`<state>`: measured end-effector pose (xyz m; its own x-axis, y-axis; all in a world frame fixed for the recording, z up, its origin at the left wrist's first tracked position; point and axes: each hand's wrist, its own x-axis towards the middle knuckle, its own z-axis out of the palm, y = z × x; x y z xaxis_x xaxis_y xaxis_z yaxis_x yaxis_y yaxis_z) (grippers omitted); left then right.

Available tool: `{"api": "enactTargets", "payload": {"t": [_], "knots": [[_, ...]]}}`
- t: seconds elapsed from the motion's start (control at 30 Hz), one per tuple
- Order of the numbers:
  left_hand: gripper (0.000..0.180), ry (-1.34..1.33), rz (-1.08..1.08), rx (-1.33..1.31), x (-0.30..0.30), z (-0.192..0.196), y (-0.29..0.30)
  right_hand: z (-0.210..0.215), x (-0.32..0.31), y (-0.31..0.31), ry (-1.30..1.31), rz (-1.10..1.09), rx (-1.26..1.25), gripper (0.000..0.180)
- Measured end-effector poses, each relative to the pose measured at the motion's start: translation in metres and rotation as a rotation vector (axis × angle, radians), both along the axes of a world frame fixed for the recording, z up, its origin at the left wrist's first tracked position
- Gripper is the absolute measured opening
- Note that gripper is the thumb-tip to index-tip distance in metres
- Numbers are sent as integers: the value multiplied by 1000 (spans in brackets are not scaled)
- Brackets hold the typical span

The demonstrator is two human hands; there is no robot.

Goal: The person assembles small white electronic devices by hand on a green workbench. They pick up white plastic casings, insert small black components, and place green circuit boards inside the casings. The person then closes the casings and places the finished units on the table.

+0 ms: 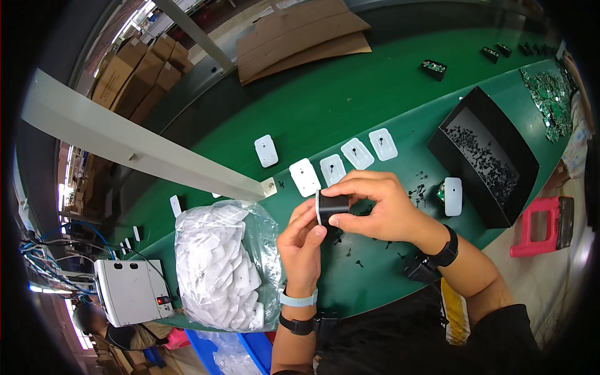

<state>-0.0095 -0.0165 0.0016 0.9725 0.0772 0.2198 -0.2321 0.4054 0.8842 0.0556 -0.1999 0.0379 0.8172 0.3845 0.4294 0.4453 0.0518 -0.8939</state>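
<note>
Black casing: the piece [337,207] is up between the two hands, over the near edge of the green worktop [375,275], its body to the right and a white plate [318,209] against its left side.
Plate's lie: on edge, its long axis running away from the wearer; from here I can't tell whether it is fully seated on the casing.
Left hand: this one [300,245] is nearer the plate, grasping that side with bent fingers, thumb by the lower edge.
Right hand: this one [389,205] is nearer the casing, pinching it from the right, thumb below and fingers above.
White covers: the closest [304,177] lies just beyond the held pair, a little to the left; three more [357,154] slant off to the right, each with a dark bit on it.
Plastic bag: stuffed with white pieces, it [219,265] sits just left of the left hand.
Black tray: the box [526,172] of tiny dark parts stands well off on the right hand's side; a white-topped unit [454,197] lies between.
Loose bits: small dark parts [359,263] are scattered beneath and around the right hand.
</note>
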Motion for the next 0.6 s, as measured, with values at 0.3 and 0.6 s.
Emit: {"api": "enactTargets", "payload": {"t": [0.3,0.6], "knots": [[29,-129,69,74,-4,2,4,2,-3,-2,-57,32,-2,43],[28,-80,14,10,-4,2,11,0,-6,0,-107,13,26,42]]}}
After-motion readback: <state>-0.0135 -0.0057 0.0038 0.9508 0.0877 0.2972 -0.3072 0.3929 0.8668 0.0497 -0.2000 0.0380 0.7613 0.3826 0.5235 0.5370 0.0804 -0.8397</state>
